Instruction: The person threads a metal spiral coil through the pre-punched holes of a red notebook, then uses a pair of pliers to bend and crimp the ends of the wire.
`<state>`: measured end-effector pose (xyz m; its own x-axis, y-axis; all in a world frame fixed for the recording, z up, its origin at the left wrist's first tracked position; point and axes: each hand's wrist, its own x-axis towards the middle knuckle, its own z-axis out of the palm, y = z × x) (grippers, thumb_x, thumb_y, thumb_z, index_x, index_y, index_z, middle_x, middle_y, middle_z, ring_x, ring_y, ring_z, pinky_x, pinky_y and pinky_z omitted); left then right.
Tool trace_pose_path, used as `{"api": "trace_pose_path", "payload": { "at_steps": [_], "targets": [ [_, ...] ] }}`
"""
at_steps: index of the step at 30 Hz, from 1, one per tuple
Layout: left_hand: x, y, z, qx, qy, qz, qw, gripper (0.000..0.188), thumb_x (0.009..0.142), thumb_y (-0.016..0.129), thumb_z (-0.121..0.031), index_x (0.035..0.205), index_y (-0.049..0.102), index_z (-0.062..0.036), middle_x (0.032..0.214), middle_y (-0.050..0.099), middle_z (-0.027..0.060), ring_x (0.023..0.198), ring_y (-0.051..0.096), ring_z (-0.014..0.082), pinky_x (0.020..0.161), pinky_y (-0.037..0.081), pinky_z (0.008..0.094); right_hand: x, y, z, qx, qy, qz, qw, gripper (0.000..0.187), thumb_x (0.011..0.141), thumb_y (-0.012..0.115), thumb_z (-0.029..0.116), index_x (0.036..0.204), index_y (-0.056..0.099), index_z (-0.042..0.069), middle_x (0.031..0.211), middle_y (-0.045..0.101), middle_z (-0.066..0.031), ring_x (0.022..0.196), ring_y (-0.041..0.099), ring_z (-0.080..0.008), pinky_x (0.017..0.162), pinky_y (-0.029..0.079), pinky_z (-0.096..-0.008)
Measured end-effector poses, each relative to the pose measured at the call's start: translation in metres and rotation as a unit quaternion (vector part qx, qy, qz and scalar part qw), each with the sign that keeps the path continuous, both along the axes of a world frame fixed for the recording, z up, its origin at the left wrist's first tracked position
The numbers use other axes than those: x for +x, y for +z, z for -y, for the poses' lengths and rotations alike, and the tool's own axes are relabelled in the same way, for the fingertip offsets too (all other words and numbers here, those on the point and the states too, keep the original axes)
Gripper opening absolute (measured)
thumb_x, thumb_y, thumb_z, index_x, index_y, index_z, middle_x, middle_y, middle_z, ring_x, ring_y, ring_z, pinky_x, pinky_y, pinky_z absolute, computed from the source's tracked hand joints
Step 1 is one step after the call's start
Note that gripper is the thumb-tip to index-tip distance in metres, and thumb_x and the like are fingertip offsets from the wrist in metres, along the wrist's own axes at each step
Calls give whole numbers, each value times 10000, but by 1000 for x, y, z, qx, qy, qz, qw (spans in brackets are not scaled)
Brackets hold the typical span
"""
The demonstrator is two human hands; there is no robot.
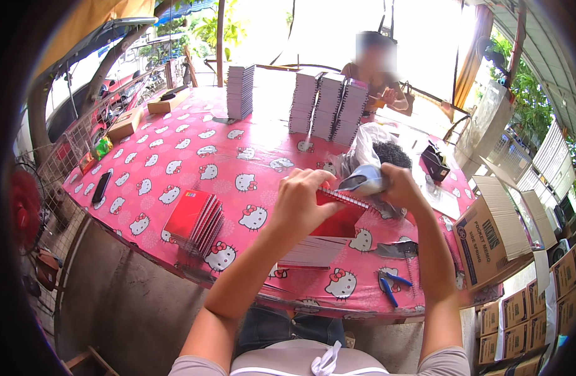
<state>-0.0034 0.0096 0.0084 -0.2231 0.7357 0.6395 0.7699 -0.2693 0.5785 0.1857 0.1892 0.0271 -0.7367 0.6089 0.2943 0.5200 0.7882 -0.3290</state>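
Observation:
My left hand (300, 200) grips a red-covered notebook (341, 220) by its upper left part, thumb in front and fingers behind. A row of binding wire runs along the notebook's top edge. My right hand (397, 187) is closed on a rounded grey-blue object (363, 180) whose kind I cannot make out; it is against or just above the bound edge. Beneath the notebook lies a stack of unbound pages (313, 252). Blue-handled pliers (391, 287) rest on the table near my right forearm. A clear plastic bag with black wire coils (391, 153) is just beyond my right hand.
On the pink patterned tablecloth (153, 182), red spiral notebooks (191, 216) are stacked at left, near a phone (102, 187). Tall notebook stacks (328, 106) stand at the back, where another person (375, 69) sits. An open cardboard box (488, 232) stands at right, with more boxes below.

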Motion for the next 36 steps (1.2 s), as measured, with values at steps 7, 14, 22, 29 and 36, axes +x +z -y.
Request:
{"api": "trace_pose_path", "payload": {
  "at_steps": [7,14,22,29,36],
  "targets": [
    [-21,-32,5,44,-24,346,937,357,766,746,-33,1095,610,-39,1055,624,78,973,605,157,803,510,280,-22,9,-1,23,-4,24,999,448,569,687,-56,1009,629,3,930,659,-39,876,627,-164,781,512,-297],
    [-33,-51,7,64,-97,457,882,375,796,676,68,1159,627,-9,973,674,89,830,633,116,675,560,252,-36,18,24,-160,87,-140,973,357,661,717,64,1009,653,16,881,685,-109,844,636,-153,741,504,-337],
    [-25,-45,3,88,-172,485,853,253,792,680,68,1035,678,-4,925,683,65,821,632,106,671,557,246,70,-120,-10,87,-257,-71,960,418,725,722,230,1075,622,23,990,655,-168,950,633,-312,819,509,-397],
    [-32,-53,-6,60,-156,482,860,321,762,693,88,1067,677,-10,878,688,75,754,645,114,661,562,256,119,-96,26,11,-310,-92,946,419,746,757,233,1068,648,-11,1051,643,-225,1012,616,-359,857,484,-421],
    [-21,-52,-4,84,-178,513,836,323,752,690,93,1061,685,-1,887,692,80,765,645,109,687,547,236,-47,50,95,82,137,107,981,513,739,736,389,1036,642,-19,1002,653,-223,917,644,-349,786,509,-403]
  ]
}}
